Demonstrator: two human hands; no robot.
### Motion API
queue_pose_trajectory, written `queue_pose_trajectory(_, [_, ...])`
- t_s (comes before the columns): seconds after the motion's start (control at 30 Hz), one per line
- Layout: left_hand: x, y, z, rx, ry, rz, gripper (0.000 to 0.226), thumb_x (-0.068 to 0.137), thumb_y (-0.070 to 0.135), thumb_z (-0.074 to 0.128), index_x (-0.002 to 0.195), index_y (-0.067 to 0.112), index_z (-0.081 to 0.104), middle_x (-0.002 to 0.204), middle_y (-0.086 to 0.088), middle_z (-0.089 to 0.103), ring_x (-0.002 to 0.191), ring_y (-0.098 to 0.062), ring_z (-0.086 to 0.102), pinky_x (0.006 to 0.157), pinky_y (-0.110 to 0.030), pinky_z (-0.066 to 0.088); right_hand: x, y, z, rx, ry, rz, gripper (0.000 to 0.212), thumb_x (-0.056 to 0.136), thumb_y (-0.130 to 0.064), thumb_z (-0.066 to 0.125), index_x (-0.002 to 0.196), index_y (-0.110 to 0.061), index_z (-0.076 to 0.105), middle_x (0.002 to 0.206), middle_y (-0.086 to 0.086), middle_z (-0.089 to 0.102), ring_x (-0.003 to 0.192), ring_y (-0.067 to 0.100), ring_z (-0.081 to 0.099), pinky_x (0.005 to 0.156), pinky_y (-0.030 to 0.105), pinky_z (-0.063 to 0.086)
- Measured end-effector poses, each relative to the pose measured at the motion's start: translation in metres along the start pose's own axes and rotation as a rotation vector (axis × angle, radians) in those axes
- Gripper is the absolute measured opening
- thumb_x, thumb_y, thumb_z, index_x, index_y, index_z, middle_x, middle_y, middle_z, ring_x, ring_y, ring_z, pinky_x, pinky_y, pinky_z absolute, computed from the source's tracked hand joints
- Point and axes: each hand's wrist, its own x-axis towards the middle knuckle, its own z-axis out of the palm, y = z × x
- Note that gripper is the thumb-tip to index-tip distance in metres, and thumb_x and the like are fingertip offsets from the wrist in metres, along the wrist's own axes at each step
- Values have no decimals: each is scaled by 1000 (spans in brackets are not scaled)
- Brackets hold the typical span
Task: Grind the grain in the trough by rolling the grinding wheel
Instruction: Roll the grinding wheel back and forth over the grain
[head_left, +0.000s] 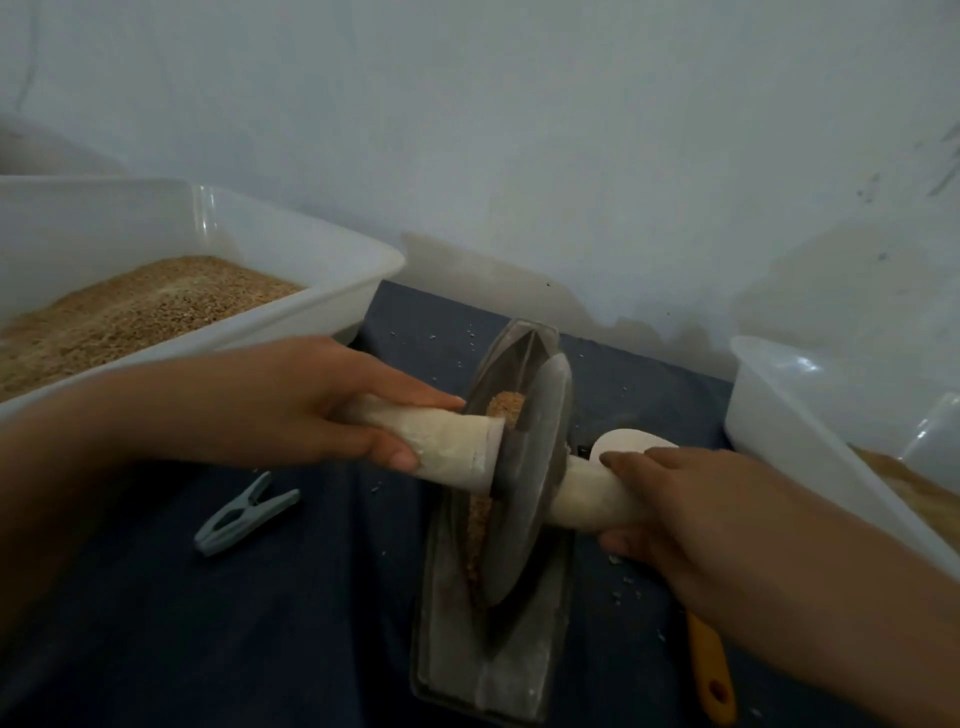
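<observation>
A dark metal boat-shaped trough (457, 654) lies lengthwise on a dark blue cloth. The dark grinding wheel (524, 499) stands on edge in its groove, near the middle. A pale wooden axle (452, 441) runs through the wheel. My left hand (332, 400) is wrapped around the axle's left end. On the right end, my right hand (680, 509) grips the handle. Brown grain (506, 408) shows in the groove behind the wheel, and a thin line of it lies along the wheel's left side.
A white plastic tub (291, 332) of brown grain stands at the left. Another white tub (789, 431) stands at the right. A grey clothes peg (244, 514) lies on the cloth (234, 623). A tool with an orange handle (711, 670) lies under my right forearm. A wall rises close behind.
</observation>
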Motion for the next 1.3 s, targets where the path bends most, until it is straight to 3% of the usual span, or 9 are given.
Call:
queue_pose_trajectory(0.1, [3, 3, 3, 61, 27, -32, 53, 69, 67, 48, 122, 65, 42, 97, 42, 56, 96, 17, 52, 79, -3, 36, 3, 2, 5, 38, 38, 32, 42, 95, -48, 39, 132, -30, 33, 124, -10, 49, 111, 8, 48, 81, 22, 33])
queue_pose_trajectory(0.27, [17, -5, 30, 494, 351, -2, 50, 89, 54, 41, 136, 35, 43, 100, 4, 62, 89, -18, 58, 73, -27, 34, 33, 20, 35, 23, 216, 149, 56, 97, -43, 38, 146, -24, 19, 137, -5, 43, 119, 12, 42, 97, 24, 30])
queue_pose_trajectory(0.33, [21, -8, 35, 578, 373, -17, 53, 91, 52, 44, 138, 27, 44, 103, -3, 63, 90, -22, 58, 73, -30, 33, 38, 23, 40, 40, 258, 168, 60, 97, -43, 37, 148, -23, 13, 139, -5, 41, 121, 12, 39, 98, 23, 27])
queue_pose_trajectory(0.53, [10, -7, 11, 94, 107, -94, 55, 72, 62, 52, 125, 61, 37, 106, 23, 61, 95, 5, 56, 84, -18, 43, 24, 13, 18, 41, 132, 39, 50, 94, -47, 41, 138, -27, 28, 129, -7, 46, 114, 11, 45, 93, 24, 35])
queue_pose_trajectory(0.67, [0, -2, -3, -35, -62, -50, 53, 70, 71, 52, 122, 68, 38, 116, 35, 58, 105, 11, 56, 90, -17, 45, -1, 5, 2, 132, 70, -18, 45, 92, -52, 40, 132, -33, 36, 120, -11, 51, 105, 7, 49, 85, 21, 38])
queue_pose_trajectory(0.87, [12, -7, 17, 226, 160, -80, 51, 81, 71, 37, 130, 56, 35, 98, 25, 57, 89, 6, 54, 79, -13, 40, 25, 15, 27, 63, 197, 87, 49, 96, -41, 43, 140, -24, 28, 129, -5, 47, 113, 13, 46, 94, 27, 35])
queue_pose_trajectory(1.0, [21, -9, 32, 456, 318, -13, 61, 85, 60, 50, 136, 27, 45, 93, -2, 63, 79, -18, 58, 70, -33, 44, 42, 23, 48, 39, 307, 166, 60, 97, -37, 41, 148, -21, 13, 138, -3, 41, 121, 14, 38, 101, 25, 24])
queue_pose_trajectory(1.1, [20, -11, 27, 335, 270, -48, 59, 77, 54, 46, 135, 40, 40, 92, 7, 60, 78, -8, 54, 71, -26, 38, 39, 20, 43, -1, 289, 135, 60, 97, -37, 43, 147, -20, 15, 135, -2, 42, 119, 15, 39, 100, 26, 27])
queue_pose_trajectory(1.3, [2, -12, 2, 25, -3, -24, 52, 73, 74, 50, 123, 68, 38, 110, 35, 61, 98, 14, 57, 80, -6, 43, 8, 2, 4, 32, 76, -6, 43, 95, -44, 41, 133, -24, 36, 127, -5, 48, 112, 12, 46, 88, 24, 32])
